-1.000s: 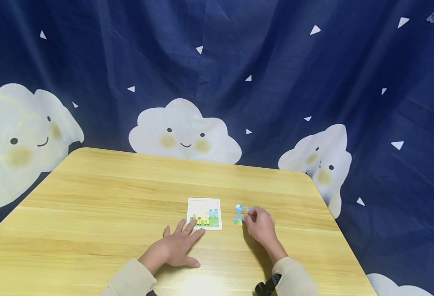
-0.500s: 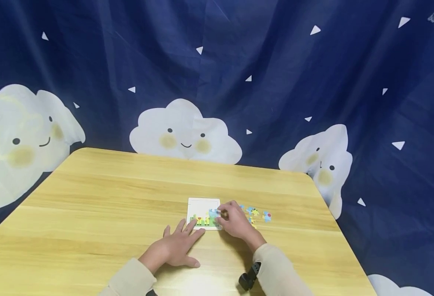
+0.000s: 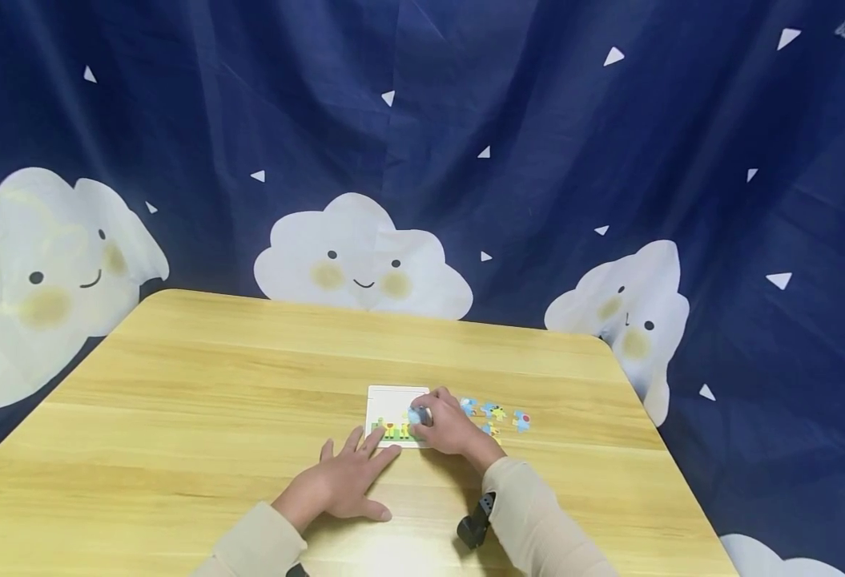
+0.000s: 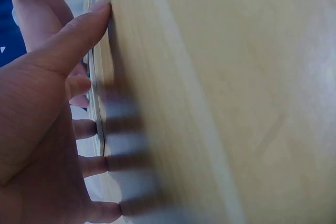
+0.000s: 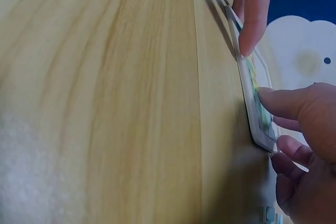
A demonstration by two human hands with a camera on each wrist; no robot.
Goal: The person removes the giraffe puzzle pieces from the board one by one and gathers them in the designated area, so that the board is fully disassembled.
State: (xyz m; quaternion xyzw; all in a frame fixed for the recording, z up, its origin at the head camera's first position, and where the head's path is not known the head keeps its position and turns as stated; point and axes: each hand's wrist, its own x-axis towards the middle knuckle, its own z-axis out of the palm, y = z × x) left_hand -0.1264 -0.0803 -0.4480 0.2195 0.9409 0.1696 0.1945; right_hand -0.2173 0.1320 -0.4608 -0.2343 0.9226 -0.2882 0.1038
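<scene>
A white puzzle board (image 3: 393,397) lies on the table, partly filled along its lower part with a green and yellow picture. My left hand (image 3: 343,481) has its fingers spread, fingertips resting on the board's lower left edge; in the left wrist view the left hand (image 4: 42,108) shows its palm side. Over the board's right side, my right hand (image 3: 451,425) pinches a blue puzzle piece (image 3: 415,416) between thumb and fingers. In the right wrist view, the right thumb (image 5: 286,102) touches the picture area, and the pinched piece is hidden there.
Several loose puzzle pieces (image 3: 494,411) lie right of the board, some partly behind the right hand. The wooden table (image 3: 249,361) reaches back to a dark blue curtain (image 3: 422,96) printed with clouds. A black device (image 3: 474,525) is strapped at the right wrist.
My right hand has moved left from the loose pieces to the board's right side, bringing a puzzle piece with it. The left hand has stayed in place.
</scene>
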